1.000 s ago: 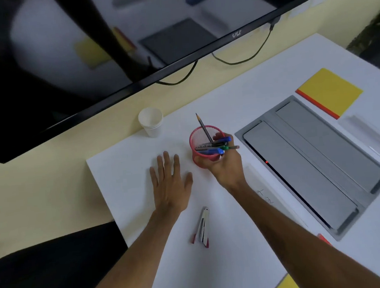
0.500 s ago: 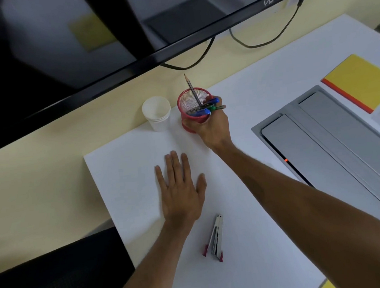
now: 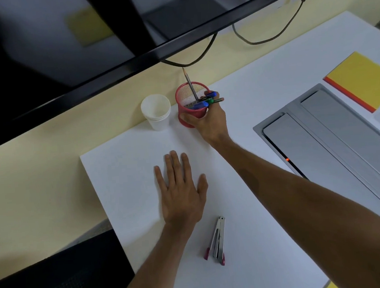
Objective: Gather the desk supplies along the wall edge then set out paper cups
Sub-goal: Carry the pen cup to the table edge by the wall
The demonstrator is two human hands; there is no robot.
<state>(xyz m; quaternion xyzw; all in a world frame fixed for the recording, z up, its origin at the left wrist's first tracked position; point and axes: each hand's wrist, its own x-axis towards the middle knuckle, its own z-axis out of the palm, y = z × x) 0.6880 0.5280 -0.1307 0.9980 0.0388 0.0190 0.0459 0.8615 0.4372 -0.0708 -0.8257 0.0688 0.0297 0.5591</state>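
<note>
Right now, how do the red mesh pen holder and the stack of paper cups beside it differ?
The red mesh pen holder is see-through wire mesh; the paper cups are solid white. The holder carries a pencil and pens, while the top cup looks empty. The right hand grips the holder; nothing touches the cups, and the left hand lies flat on the desk. Both stand upright, side by side, near the wall edge.

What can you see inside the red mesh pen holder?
A pencil stands in the red mesh pen holder, with blue and green pens leaning over its rim. The right hand hides its lower front.
</note>
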